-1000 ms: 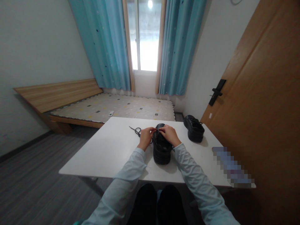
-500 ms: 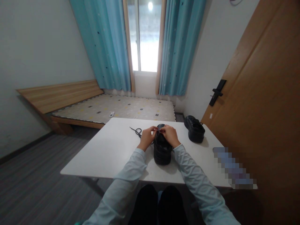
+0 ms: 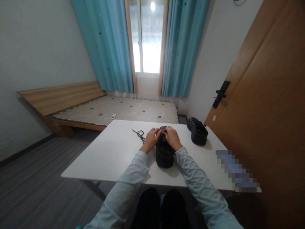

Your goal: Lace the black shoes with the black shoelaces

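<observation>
A black shoe (image 3: 165, 156) stands on the white table with its heel toward me and its toe pointing away. Over its lacing, my left hand (image 3: 152, 139) and my right hand (image 3: 172, 138) meet with thumbs and fingertips pinched together. They appear to grip the shoelace, though the small part between the fingertips is mostly covered. A loose length of black shoelace (image 3: 140, 134) lies curled on the tabletop left of my left hand. The second black shoe (image 3: 198, 132), with its lace in, sits apart at the back right.
The white table (image 3: 102, 159) spans the space before my knees. A flat blurred-out item (image 3: 238, 170) lies along its right edge. Behind is a bed (image 3: 128, 109) with a small white device (image 3: 113, 116) on it. A wooden door (image 3: 269, 105) stands close on the right.
My left hand has shifted slightly right, bringing its fingertips closer to the right ones over the lacing. Both shoes stay in place.
</observation>
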The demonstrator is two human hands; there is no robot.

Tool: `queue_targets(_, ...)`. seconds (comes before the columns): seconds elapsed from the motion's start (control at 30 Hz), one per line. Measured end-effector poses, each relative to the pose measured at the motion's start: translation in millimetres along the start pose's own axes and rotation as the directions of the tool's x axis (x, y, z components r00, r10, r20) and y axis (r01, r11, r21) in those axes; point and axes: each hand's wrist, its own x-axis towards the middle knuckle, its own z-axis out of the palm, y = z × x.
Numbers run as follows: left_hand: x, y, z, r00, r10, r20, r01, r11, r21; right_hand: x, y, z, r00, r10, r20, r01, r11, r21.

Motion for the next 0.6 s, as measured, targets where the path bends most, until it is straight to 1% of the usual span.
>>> queue_targets(0.1, 0.6, -1.2, 3.6, 1.000, -0.018, 0.001, 0.018, 0.999, -0.041, -0.2, 6.1, 1.4, 0.993, 0.041, -0.108, -0.027, 0.992, 0.125)
queue_targets(0.17, 0.8, -1.1, 6.1, 0.999, -0.039, 0.008, 0.039, 0.997, -0.066, -0.8, 11.7, 1.3, 0.981, 0.072, -0.182, -0.033, 0.977, 0.211)
queue_targets(0.23, 0.8, -0.5, 8.0, 0.999, -0.051, 0.007, 0.051, 0.996, -0.076, -1.2, 17.0, 0.1, 0.967, 0.110, -0.231, -0.036, 0.952, 0.304)
queue_targets(0.3, 0.9, 0.4, 8.5, 0.999, -0.045, 0.004, 0.045, 0.996, -0.072, -0.9, 20.7, -2.2, 0.956, 0.171, -0.238, -0.059, 0.908, 0.415)
queue_targets(0.43, 1.3, 1.1, 8.4, 1.000, -0.030, 0.001, 0.030, 0.998, -0.053, 1.4, 24.8, -8.4, 0.934, 0.300, -0.193, -0.132, 0.792, 0.596)
queue_targets(0.5, 2.4, 1.2, 9.4, 0.999, -0.036, -0.011, 0.036, 0.997, -0.063, 2.3, 27.2, -10.8, 0.929, 0.321, -0.187, -0.137, 0.764, 0.631)
queue_targets(0.6, 6.2, 2.9, 11.2, 0.996, -0.085, -0.019, 0.081, 0.987, -0.136, 2.6, 31.6, -12.3, 0.929, 0.316, -0.194, -0.127, 0.764, 0.633)
